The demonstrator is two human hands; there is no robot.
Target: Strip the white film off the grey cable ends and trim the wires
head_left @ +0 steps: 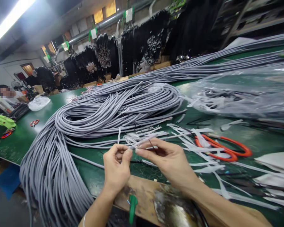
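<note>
My left hand [117, 165] is closed near the front edge of the green table, its thumb and forefinger pinched on a grey cable [87, 160] that runs in from the left. Close beside it, the fingertips of my right hand [171, 159] pinch together at the cable's end. What exactly lies between those fingertips is too small to make out. A thin dark strand [151, 143] shows by the right fingers. Just behind both hands lie white stripped ends and strips [142, 137]. Scissors with orange handles [223, 146] rest to the right.
A large coil of grey cables [118, 110] covers the table's middle, and a bundle [54, 176] hangs over the front edge. A clear plastic bag [241, 94] lies at right. Below my hands is a wooden board [142, 192] with a green handle [133, 208]. Another person sits far left.
</note>
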